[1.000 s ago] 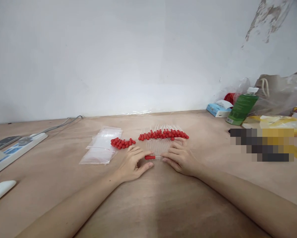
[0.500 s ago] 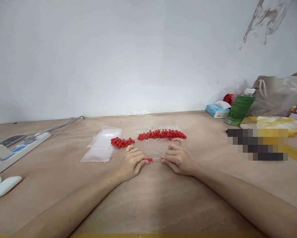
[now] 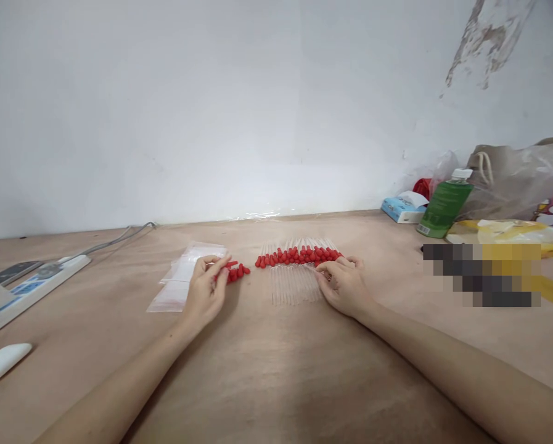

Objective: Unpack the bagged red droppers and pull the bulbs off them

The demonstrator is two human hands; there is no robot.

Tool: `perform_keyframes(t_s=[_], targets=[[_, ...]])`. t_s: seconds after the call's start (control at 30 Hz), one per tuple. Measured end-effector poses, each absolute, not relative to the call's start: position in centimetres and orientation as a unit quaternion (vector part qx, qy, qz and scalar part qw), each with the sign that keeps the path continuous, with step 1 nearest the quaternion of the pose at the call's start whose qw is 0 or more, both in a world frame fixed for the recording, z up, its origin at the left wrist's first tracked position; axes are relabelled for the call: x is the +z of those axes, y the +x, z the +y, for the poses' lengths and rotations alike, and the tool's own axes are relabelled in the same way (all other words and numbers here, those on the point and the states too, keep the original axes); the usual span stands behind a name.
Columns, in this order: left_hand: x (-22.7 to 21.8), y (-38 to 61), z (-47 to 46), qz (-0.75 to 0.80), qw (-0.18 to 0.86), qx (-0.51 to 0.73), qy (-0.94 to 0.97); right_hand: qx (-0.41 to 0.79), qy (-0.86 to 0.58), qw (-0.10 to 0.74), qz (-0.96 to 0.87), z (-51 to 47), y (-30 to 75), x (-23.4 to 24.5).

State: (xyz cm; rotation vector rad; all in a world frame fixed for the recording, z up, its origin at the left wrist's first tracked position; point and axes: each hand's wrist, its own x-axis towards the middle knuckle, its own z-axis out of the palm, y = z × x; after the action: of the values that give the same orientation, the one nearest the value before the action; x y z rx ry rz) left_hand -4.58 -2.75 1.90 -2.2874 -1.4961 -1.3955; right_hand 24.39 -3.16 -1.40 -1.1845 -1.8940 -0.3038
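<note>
My left hand [image 3: 204, 290] is at the small pile of loose red rubber dropper bulbs [image 3: 237, 273], its thumb and forefinger closed on one red bulb [image 3: 232, 264]. Over the right end of a row of thin clear glass tubes [image 3: 291, 287], my right hand [image 3: 345, 283] has its fingertips pinched on a clear tube, most of which is hidden. Behind that row lie several tubes fitted with red bulbs [image 3: 299, 254], side by side with their bulbs toward me. Clear zip bags [image 3: 177, 283] lie flat beside my left hand.
At the left are a white power strip [image 3: 49, 287], a phone [image 3: 17, 271] and a white plastic device [image 3: 5, 364]. A tissue pack [image 3: 401, 209], a green bottle [image 3: 446, 206] and plastic bags [image 3: 512, 185] stand at the right, near the wall. A blurred patch [image 3: 482, 274] covers something there.
The hands have moved apart: my left hand went left to the loose bulbs, my right hand slightly right and up. The bulb and tube held between them are no longer there.
</note>
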Motion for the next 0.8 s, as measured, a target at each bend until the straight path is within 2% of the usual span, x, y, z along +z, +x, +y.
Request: perform_keyframes(t_s=[0.2,0.57,0.8], targets=[[2.4,-7.6,-1.5,-0.545,0.071,-0.448,-0.705,-0.183,-0.467,0.389,-0.773,-2.5,24.0,-1.8],[1.6,-7.8,-1.1,-0.545,0.232,-0.281,-0.755,-0.136,-0.438,0.337,-0.822,-3.2,23.8,-1.2],[2.8,-7.0,-1.6,-0.544,0.202,-0.348,-0.736,-0.123,-0.449,0.360,-0.809,-3.1,24.0,-1.2]])
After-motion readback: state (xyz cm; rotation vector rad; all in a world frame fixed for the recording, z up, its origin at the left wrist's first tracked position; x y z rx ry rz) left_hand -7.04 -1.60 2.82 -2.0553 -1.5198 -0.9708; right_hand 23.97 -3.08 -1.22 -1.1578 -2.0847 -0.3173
